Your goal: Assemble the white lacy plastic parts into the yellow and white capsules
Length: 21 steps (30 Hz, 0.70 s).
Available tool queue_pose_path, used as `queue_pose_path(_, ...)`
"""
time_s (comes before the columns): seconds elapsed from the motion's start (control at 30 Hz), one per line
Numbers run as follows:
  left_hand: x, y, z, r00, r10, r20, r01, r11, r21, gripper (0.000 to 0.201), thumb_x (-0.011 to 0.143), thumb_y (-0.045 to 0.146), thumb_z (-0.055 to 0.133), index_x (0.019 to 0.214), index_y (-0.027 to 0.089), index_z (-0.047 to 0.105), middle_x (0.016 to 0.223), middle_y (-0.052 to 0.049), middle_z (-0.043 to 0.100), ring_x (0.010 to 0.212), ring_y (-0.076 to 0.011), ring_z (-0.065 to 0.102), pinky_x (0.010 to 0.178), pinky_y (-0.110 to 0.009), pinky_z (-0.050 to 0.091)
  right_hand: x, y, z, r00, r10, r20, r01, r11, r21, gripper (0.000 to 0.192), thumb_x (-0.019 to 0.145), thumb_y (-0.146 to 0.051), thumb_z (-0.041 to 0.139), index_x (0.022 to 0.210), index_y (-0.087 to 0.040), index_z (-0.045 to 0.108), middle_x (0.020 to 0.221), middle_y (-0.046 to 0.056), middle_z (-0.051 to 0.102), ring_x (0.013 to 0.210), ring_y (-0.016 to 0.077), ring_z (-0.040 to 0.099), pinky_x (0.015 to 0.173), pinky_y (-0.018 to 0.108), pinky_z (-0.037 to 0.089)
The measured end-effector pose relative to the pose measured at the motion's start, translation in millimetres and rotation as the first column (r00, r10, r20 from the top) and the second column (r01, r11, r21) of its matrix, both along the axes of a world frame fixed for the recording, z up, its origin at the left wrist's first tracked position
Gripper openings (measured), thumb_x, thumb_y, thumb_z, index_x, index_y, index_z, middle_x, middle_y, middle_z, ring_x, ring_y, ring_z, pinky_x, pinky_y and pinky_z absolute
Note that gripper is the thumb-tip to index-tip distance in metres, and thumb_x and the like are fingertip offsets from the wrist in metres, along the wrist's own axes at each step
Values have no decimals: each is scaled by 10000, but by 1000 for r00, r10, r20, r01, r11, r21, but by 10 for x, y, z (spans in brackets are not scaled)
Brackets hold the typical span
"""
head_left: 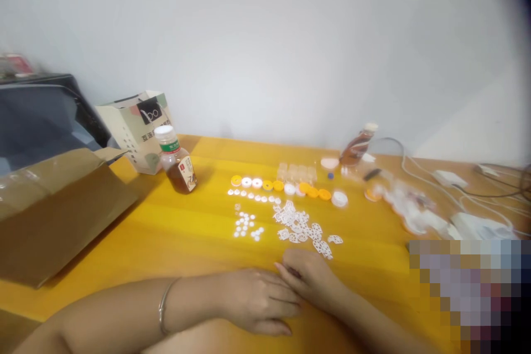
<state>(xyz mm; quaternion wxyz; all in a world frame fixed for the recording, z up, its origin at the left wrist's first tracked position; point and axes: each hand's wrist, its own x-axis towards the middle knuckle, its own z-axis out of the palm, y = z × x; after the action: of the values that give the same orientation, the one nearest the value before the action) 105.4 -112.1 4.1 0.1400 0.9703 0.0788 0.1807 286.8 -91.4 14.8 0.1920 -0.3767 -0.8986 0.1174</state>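
Plainly, tabletop point(157, 243) separates left hand point(259, 300) from cardboard box's point(58, 221) edge.

A smooth, softly glossy wood-look tabletop point(199, 249) lies beneath a clear, shiny plastic bottle point(176, 165), with a matt cardboard box point(62, 232) to its left, a smooth paper bag point(141, 135) behind, plastic-looking cutouts point(292, 214) right, and a polished metal bangle point(161, 312) nearer the camera.

I get soft brightness on the wall point(257, 50) beyond the table point(166, 243), blur across it, pixelation at its near right corner.
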Motion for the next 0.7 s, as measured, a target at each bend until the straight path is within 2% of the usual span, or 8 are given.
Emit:
queue_pose_path(0.17,-68,105,41,996,3,89,-12,995,97,170,862,274,443,871,170,577,885,-51,669,830,-138,600,812,-246,471,5,9,2,1000,20,22,-19,999,-33,305,837,-243,422,539,-187,394,512,-35,442,468,90,374,457,217,256)
queue_pose_path(0.23,-187,265,75,974,102,202,-133,981,144,156,833,271,487,734,177,562,690,-38,637,678,-140,571,673,-265,468,12,9,9,999,39,14,-38,998,-56,309,848,-252,415,546,-189,387,518,-34,442,474,93,378,462,216,265)
queue_pose_path(0.27,-270,371,94,936,197,291,-248,957,152,190,826,277,495,668,180,537,602,-29,594,613,-140,540,627,-276,450,16,10,15,999,45,9,-44,997,-67,311,850,-256,415,547,-191,383,520,-34,440,475,94,376,464,217,268)
queue_pose_path(0.33,-472,615,133,779,458,429,-536,841,74,220,835,262,475,633,179,509,568,-27,541,589,-143,502,627,-292,429,23,14,25,999,47,1,-47,995,-88,311,848,-254,420,547,-193,372,524,-35,432,476,94,370,468,218,272)
queue_pose_path(0.43,-780,959,173,429,788,442,-841,527,-123,140,845,260,443,866,167,546,788,-61,571,778,-176,521,758,-330,425,33,18,37,999,43,-10,-44,992,-116,304,843,-233,429,550,-193,357,530,-39,420,473,90,357,472,216,269)
queue_pose_path(0.47,-861,1046,173,373,844,385,-879,455,-145,192,835,275,458,970,164,538,872,-72,569,851,-192,516,809,-350,413,36,19,39,999,46,-10,-47,991,-123,301,842,-226,429,553,-192,353,532,-40,417,474,89,355,473,215,267)
queue_pose_path(0.5,-925,1115,165,366,873,323,-891,429,-150,233,820,287,476,1008,163,538,906,-74,565,879,-202,514,828,-361,407,39,20,40,999,48,-11,-49,991,-128,299,842,-223,429,556,-193,349,534,-41,414,476,88,355,474,214,266)
queue_pose_path(0.7,-1023,1259,37,454,871,190,-856,485,-177,187,797,296,506,883,176,622,785,-36,590,742,-170,566,708,-286,456,43,17,55,999,48,-19,-51,989,-137,305,828,-217,442,550,-196,317,524,-49,400,470,86,351,474,215,258)
